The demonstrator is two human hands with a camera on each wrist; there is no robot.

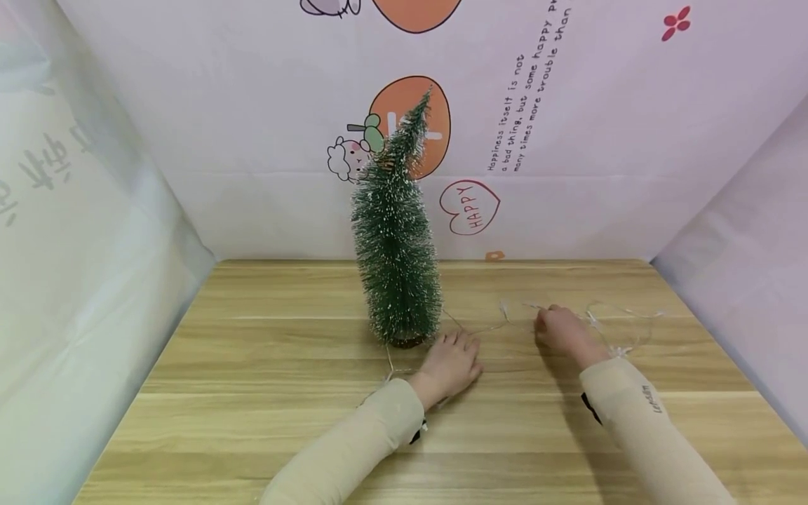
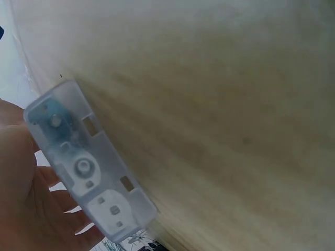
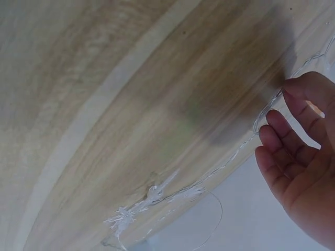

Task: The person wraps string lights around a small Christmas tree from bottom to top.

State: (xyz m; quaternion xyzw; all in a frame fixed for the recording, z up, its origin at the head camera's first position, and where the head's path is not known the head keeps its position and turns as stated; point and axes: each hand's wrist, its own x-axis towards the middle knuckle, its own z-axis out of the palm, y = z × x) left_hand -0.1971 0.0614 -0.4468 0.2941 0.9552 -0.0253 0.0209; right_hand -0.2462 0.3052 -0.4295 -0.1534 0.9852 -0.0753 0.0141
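Observation:
A small frosted green Christmas tree stands upright on the table. My left hand lies palm down near its base, fingers extended over the wood. A translucent plastic case shows in the left wrist view, by that palm and overlapping the fingers; the head view mostly hides it under the hand. My right hand pinches the thin clear wire of a light string between thumb and forefinger, the other fingers loosely bent. Clear spiky ornaments sit along this wire.
The light-string wire runs from the tree's foot across the wood toward the right, with a loose loop at the far right. A printed cloth hangs behind the wooden table, and pale cloth flanks both sides.

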